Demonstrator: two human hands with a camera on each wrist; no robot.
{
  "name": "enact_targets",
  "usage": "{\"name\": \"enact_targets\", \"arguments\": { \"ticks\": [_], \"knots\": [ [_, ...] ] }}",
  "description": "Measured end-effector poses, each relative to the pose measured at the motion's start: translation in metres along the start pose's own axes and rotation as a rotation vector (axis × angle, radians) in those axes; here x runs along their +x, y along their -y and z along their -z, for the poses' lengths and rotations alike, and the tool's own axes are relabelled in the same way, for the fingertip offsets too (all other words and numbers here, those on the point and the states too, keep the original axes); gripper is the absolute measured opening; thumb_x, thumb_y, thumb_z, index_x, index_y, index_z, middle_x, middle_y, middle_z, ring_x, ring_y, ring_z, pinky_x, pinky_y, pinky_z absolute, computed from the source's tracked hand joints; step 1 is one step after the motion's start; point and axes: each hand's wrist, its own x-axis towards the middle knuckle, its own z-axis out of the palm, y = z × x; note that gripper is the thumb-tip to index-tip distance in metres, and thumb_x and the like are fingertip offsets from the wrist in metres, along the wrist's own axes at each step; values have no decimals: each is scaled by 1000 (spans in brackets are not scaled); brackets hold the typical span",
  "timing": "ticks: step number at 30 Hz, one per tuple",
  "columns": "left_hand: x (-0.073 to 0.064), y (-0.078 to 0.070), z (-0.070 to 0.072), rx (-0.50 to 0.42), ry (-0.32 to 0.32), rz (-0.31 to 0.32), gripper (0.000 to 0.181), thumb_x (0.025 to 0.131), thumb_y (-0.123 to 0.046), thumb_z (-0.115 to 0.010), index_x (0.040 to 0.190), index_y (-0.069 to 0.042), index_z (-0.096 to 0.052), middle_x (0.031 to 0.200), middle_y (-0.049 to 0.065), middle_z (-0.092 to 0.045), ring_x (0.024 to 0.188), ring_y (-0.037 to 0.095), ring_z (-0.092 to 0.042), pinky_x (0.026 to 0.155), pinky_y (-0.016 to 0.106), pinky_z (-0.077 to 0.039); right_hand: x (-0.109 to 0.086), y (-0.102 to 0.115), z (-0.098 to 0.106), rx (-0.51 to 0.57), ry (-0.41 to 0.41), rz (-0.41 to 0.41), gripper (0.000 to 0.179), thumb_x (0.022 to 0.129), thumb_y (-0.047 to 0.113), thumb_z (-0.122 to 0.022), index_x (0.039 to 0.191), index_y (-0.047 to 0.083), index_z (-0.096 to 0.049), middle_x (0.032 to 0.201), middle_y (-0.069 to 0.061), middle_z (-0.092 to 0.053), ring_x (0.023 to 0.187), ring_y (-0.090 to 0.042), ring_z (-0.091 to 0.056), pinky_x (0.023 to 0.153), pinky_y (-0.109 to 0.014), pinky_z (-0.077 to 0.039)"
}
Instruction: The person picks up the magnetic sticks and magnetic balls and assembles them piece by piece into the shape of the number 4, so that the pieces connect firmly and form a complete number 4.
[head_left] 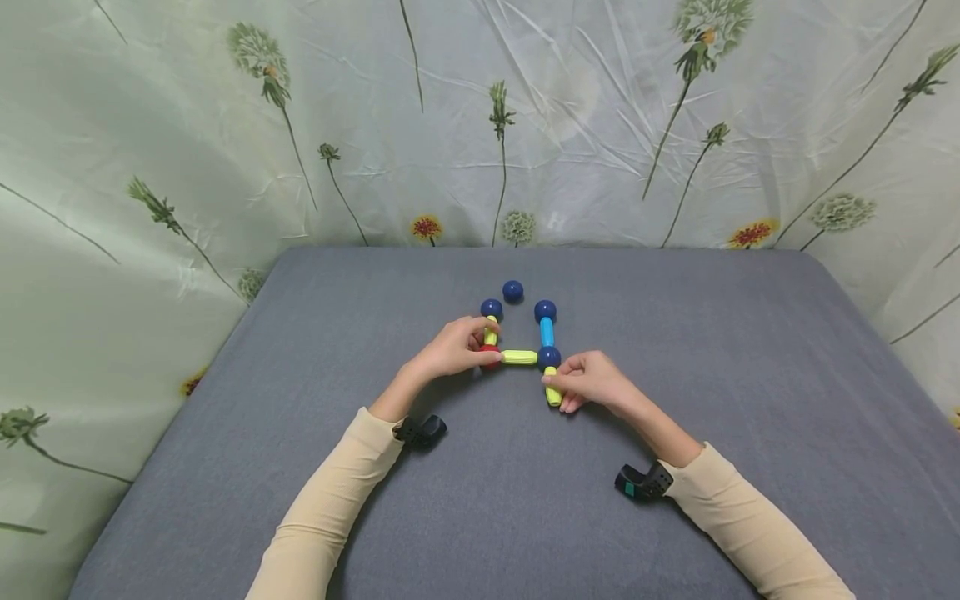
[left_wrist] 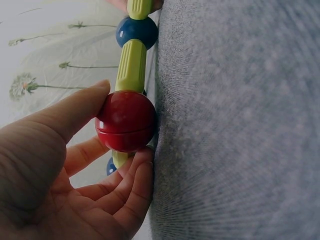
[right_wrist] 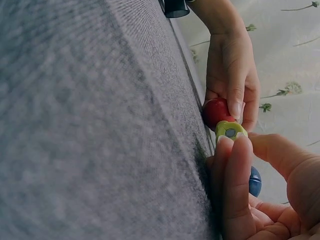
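My left hand (head_left: 452, 347) grips a red ball (left_wrist: 126, 120), thumb on one side and fingertips beneath. From that ball a yellow-green ribbed rod (head_left: 519, 357) runs right to a blue ball (head_left: 549, 358). Another yellow-green rod (head_left: 491, 333), partly behind the left fingers, leads back to a second blue ball (head_left: 491, 308). My right hand (head_left: 597, 380) pinches a yellow-green rod (head_left: 553, 390) whose far end meets the right-hand blue ball; its bare end shows a grey disc in the right wrist view. A light-blue rod (head_left: 547, 332) joins that ball to a blue ball (head_left: 545, 310) behind.
One loose blue ball (head_left: 513, 291) lies behind the joined pieces, apart from them. Everything rests on a grey cloth-covered surface (head_left: 480, 517). A flower-patterned curtain (head_left: 585, 125) hangs behind its back edge. Each wrist wears a black band.
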Motion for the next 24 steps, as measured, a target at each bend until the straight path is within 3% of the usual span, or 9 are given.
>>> {"name": "enact_targets", "arguments": {
  "ticks": [14,24],
  "knots": [
    [1,1,0,-12,2,-3,42,84,-28,-70,119,-7,-59,93,9,-60,80,17,-53,70,24,-42,-3,1,-2,63,-15,-28,34,86,21,-67,100,-9,-59,64,4,-62,53,-4,-61,55,-22,-53],
    [1,0,-1,-10,0,13,42,84,-28,-69,119,-8,-59,94,9,-61,81,17,-54,72,25,-43,-5,-1,0,71,-6,3,33,88,20,-65,97,-11,-61,63,3,-62,52,-5,-61,53,-23,-53]
  ]
}}
